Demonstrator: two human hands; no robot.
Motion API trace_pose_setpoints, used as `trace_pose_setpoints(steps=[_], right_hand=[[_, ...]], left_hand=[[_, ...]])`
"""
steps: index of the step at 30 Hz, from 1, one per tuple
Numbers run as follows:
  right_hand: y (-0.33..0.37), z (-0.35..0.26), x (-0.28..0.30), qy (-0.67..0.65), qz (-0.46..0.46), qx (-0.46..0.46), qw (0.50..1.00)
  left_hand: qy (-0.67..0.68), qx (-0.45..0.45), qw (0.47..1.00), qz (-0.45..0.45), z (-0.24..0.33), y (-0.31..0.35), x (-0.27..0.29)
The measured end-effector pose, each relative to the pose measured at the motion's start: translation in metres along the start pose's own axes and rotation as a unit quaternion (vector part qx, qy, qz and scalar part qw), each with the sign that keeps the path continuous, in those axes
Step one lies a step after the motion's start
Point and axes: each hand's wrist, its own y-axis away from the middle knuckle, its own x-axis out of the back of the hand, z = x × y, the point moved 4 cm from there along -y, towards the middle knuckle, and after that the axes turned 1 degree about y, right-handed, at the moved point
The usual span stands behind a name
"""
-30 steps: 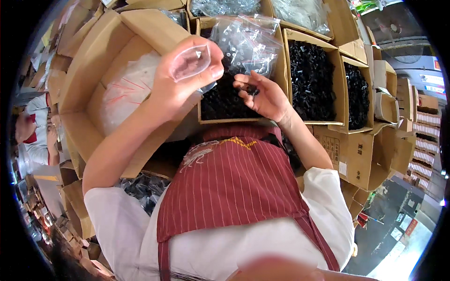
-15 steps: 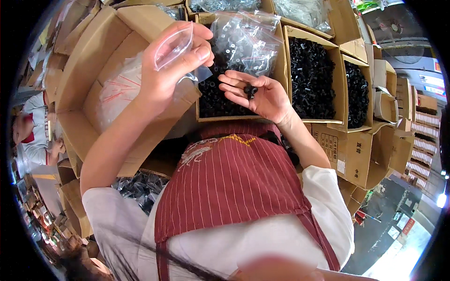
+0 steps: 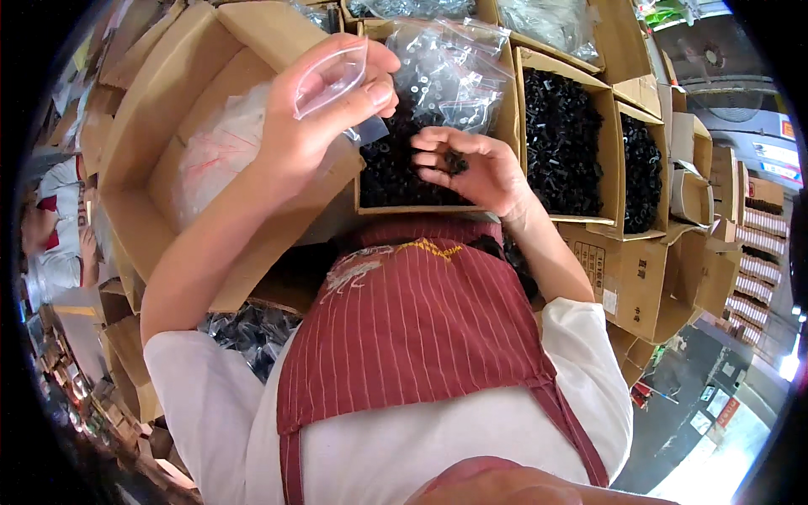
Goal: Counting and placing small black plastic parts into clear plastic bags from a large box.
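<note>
At eleven o'clock, the left hand (image 3: 318, 126) pinches a clear bag (image 3: 332, 80), thumb and fingers closed on the plastic, the bag's rim bowed out over the hand. Toward one o'clock, the right hand (image 3: 488, 168) is half curled around a few small black parts (image 3: 455, 162); they clump too darkly to count with confidence. Those fingers have gaps, so a part could slip through and drop into the cardboard box (image 3: 412, 209) at twelve, lost among its lookalikes. The thin plastic could fold shut if the thumb shifted, narrowing the opening. Loose bags (image 3: 463, 67) just past twelve lie near both hands, and a careless sweep could snag one.
</note>
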Motion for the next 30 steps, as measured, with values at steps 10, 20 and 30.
trace_pose_setpoints(steps=[10,20,30], right_hand=[[-0.028,0.014,0.012,0.873,0.084,0.092,0.471],[-0.055,0.025,0.015,0.958,-0.037,0.057,0.279],[-0.050,0.033,0.031,0.948,0.037,0.045,0.313]], left_hand=[[0.010,0.002,0.999,-0.039,-0.004,0.003,-0.004],[-0.068,-0.012,0.995,-0.072,-0.001,0.005,-0.008],[-0.099,-0.013,0.992,-0.078,-0.004,0.009,-0.010]])
